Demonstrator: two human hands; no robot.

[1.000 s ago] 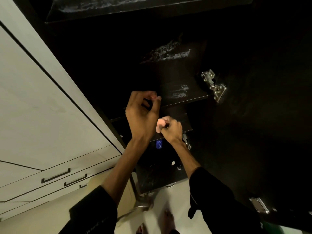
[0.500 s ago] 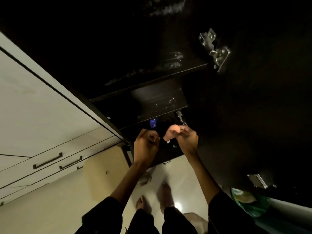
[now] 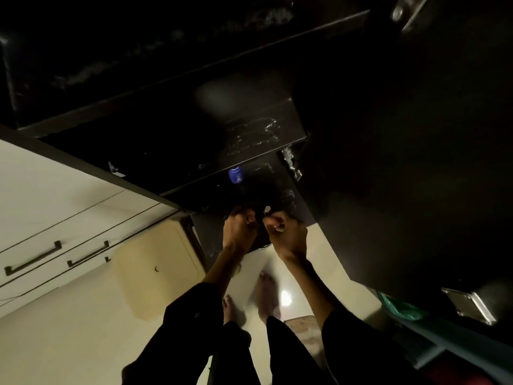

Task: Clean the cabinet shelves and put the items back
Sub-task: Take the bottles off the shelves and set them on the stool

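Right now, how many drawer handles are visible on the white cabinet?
3. One long handle at far left, a second to its right, and a third only partly visible beside the cream panel. More may be hidden.

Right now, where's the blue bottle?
Head view, centre: the blue bottle sits in the dark cabinet, at a shelf's front edge, above the left hand and left of the metal hinge.

Bottle (image 3: 236, 175) stands on lower shelf (image 3: 261, 151); both hands side by side before it; drawers (image 3: 55, 240) at left.
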